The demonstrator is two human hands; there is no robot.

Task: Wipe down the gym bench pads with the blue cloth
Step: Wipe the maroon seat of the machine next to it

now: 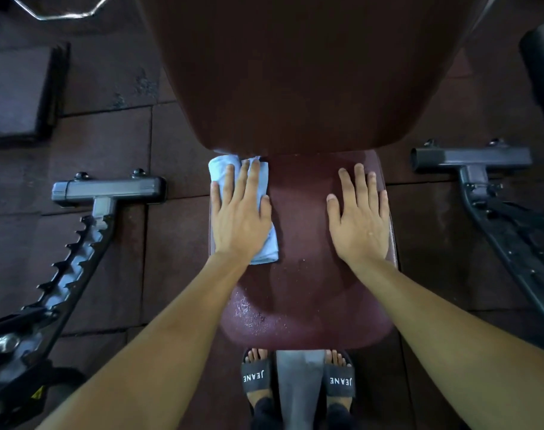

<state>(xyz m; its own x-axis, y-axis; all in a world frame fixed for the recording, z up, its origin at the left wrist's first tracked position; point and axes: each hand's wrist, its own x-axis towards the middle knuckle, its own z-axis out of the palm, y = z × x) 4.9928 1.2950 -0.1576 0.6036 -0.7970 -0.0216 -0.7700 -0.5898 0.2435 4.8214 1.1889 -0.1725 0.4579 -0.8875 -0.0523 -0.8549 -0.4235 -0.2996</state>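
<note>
Pressing down flat, the left hand [241, 214] lies on the folded light blue cloth [266, 243], with its fingers stretched out and a little spread, not curled around the fabric. The cloth sits on the far left part of the dark red padded seat [304, 274] of the gym bench, and its far end touches the gap where the seat meets the large dark red back pad [298, 72]. The near end of the cloth shows out from under the wrist side of the hand.

The right hand [360, 218] rests open on the right side of the same seat pad, palm down, fingers straight and spread, holding nothing. The two hands are well apart, with bare pad between them.

Small wet drops shine on the near left part of the seat. Below the near edge of the seat, two feet in black slide sandals [255, 378] with white letters stand on both sides of a grey metal beam [300, 383]. On the left of the bench there is a black toothed adjustment rail [75, 268] over the dark rubber floor tiles [106, 144]
</note>
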